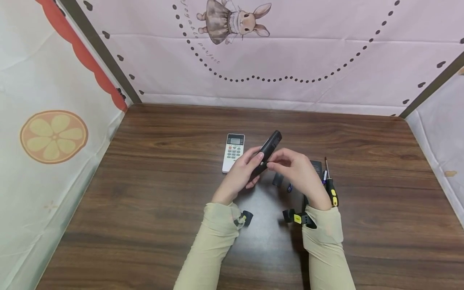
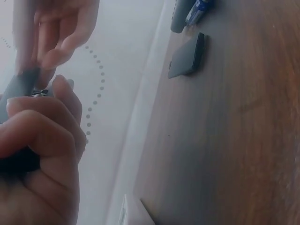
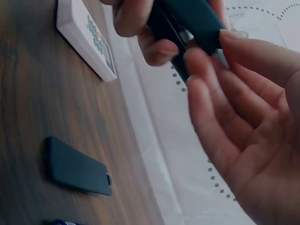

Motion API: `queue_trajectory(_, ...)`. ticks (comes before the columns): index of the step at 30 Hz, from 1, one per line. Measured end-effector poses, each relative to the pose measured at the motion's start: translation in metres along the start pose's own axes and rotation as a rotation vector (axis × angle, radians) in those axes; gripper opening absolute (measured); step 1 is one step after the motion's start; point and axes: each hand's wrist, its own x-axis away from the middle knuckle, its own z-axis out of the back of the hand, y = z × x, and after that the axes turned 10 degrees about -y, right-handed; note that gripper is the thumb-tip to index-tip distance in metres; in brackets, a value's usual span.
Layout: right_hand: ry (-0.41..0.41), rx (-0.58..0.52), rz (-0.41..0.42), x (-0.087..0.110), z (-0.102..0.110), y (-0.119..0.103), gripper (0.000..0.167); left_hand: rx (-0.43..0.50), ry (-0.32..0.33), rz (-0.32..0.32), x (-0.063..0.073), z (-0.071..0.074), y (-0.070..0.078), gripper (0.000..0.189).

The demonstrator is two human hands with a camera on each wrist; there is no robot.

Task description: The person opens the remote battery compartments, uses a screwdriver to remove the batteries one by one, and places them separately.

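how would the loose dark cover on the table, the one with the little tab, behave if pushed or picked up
The loose dark cover looks thin and clean-edged, so it is probably stiff and light. Its broad, flat form suggests it would slide rather than roll. The narrow tab at one end may be its most fragile part.

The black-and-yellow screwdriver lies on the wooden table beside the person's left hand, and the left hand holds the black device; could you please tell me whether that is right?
Not quite: the head view shows the screwdriver on the wooden table beside the right hand, not the left hand. The left hand does hold the black device.
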Motion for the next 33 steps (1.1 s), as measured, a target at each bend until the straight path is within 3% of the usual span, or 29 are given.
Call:
queue_trajectory(5,0.039,-0.060,0.027,-0.004,-0.002,0.002,0.023,-0.037,0.053,0.010,-0.006,0.001,-0.009,0.046)
queue_trajectory(11,0.062,-0.019,-0.031,-0.009,-0.002,0.012,0.020,-0.092,0.140,-0.002,-0.005,0.005,-0.006,0.044)
queue_trajectory(21,0.020,0.146,-0.199,-0.018,-0.021,0.039,0.017,-0.116,0.151,-0.010,-0.007,0.008,-0.012,0.044)
queue_trajectory(33,0.066,0.298,-0.171,-0.023,-0.030,0.043,0.024,-0.193,0.151,0.027,-0.009,0.005,-0.011,0.050)
